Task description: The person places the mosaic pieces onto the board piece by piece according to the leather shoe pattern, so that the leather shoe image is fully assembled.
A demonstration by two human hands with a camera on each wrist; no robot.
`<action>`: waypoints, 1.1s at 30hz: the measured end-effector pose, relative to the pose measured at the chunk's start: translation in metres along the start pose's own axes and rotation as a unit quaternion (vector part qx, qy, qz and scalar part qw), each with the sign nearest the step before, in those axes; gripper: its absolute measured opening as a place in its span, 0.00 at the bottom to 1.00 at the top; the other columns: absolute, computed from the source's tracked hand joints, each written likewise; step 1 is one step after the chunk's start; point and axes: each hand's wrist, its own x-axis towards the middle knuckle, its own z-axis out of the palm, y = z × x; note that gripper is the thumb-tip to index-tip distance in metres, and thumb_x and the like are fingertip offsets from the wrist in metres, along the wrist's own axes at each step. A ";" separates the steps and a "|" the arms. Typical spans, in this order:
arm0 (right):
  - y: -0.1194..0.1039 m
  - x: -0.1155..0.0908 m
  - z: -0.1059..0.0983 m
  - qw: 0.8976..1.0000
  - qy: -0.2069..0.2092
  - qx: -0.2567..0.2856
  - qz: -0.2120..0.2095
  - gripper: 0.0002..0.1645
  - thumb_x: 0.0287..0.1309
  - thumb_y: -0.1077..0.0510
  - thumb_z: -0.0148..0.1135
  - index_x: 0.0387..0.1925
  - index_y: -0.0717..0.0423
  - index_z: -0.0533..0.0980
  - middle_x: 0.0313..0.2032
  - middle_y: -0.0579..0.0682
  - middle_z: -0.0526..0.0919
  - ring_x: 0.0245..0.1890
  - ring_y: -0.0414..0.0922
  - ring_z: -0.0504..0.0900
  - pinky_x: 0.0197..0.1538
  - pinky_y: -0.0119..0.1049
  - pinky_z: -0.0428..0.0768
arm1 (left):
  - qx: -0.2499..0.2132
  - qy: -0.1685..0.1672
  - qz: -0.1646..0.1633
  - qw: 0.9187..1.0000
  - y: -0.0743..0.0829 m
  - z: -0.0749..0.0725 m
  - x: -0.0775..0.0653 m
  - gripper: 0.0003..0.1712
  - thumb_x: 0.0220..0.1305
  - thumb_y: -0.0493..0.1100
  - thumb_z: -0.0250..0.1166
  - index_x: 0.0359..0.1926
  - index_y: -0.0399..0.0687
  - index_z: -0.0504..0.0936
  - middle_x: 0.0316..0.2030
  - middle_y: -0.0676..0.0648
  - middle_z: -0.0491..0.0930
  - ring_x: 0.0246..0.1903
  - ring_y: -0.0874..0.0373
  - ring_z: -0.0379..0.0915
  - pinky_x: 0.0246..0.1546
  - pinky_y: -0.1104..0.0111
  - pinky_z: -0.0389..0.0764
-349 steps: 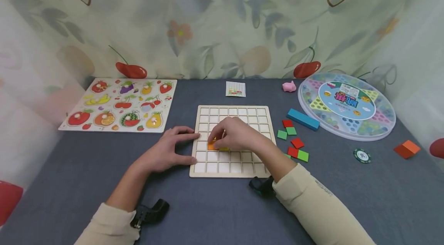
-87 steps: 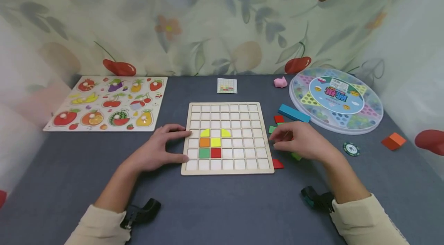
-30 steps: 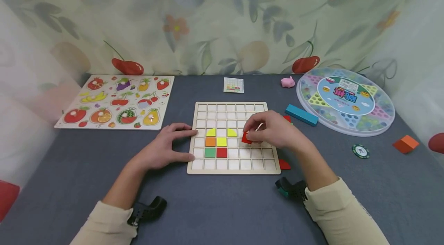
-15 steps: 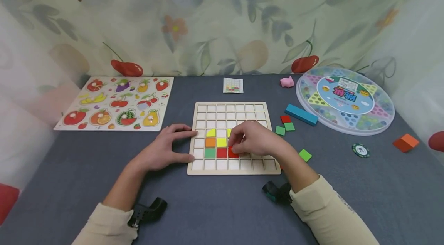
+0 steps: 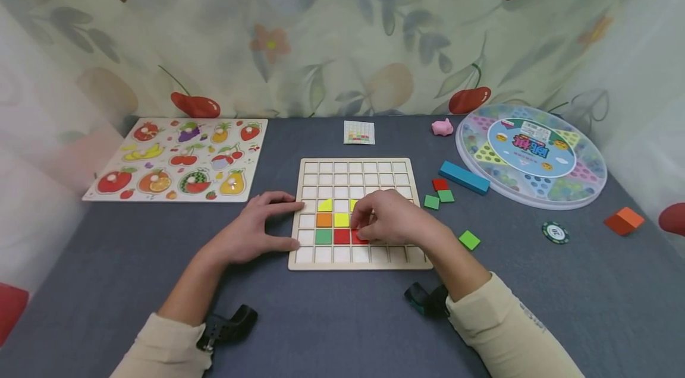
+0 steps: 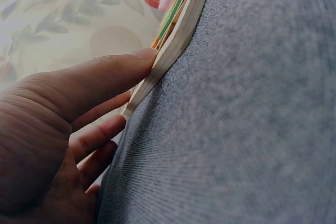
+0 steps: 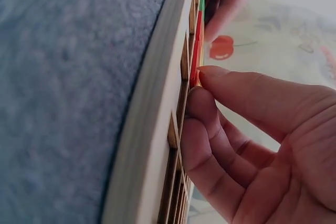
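Observation:
A wooden grid board [image 5: 321,257] lies in the middle of the table. Its cells hold an orange tile [image 5: 324,220], a yellow tile [image 5: 341,220], a green tile [image 5: 323,236], a red tile [image 5: 341,236] and a cut-cornered yellow piece [image 5: 324,205]. Another yellow piece [image 5: 353,204] is mostly covered by my right hand [image 5: 393,217]. That hand pinches a second red tile [image 5: 358,238] at the cell right of the first; in the right wrist view its thumb and index finger touch this tile's end. My left hand [image 5: 258,228] rests thumb and extended fingers against the board's left edge.
Right of the board lie a loose red tile [image 5: 440,184], green tiles [image 5: 446,195], a light green tile [image 5: 469,240], a blue block [image 5: 464,178] and a poker chip [image 5: 555,233]. Farther out are a round game box [image 5: 594,188], an orange block [image 5: 625,221], a pink pig [image 5: 442,127], a pattern card [image 5: 359,132] and a fruit puzzle [image 5: 176,158].
Green, red and yellow pieces have joined the board since the oldest frame. My right hand fetched a red tile from the right and lowered it beside the first. The left hand stays at the edge.

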 end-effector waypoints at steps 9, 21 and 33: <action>0.017 -0.011 -0.008 0.999 0.014 0.034 -0.022 0.04 0.62 0.57 0.72 0.39 0.48 0.87 0.34 0.42 0.86 0.35 0.43 0.80 0.43 0.39 0.80 | 0.003 -0.006 0.000 1.000 -0.004 0.002 0.001 0.41 0.59 0.52 0.77 0.72 0.48 0.76 0.71 0.40 0.66 0.70 0.39 0.56 0.67 0.38 0.62; 0.053 -0.035 -0.053 0.999 0.034 0.036 0.020 0.10 0.63 0.58 0.72 0.46 0.54 0.86 0.38 0.49 0.87 0.33 0.47 0.80 0.38 0.39 0.81 | 0.005 -0.004 -0.001 1.000 -0.005 0.000 0.001 0.41 0.59 0.52 0.77 0.72 0.48 0.75 0.71 0.40 0.65 0.70 0.39 0.55 0.68 0.37 0.61; 0.092 -0.040 -0.085 0.991 0.093 -0.073 0.068 0.13 0.61 0.62 0.70 0.48 0.60 0.85 0.43 0.57 0.87 0.41 0.52 0.81 0.42 0.42 0.80 | 0.000 -0.002 0.007 1.000 -0.002 -0.001 0.000 0.41 0.60 0.53 0.77 0.71 0.47 0.76 0.70 0.39 0.66 0.70 0.38 0.56 0.67 0.37 0.62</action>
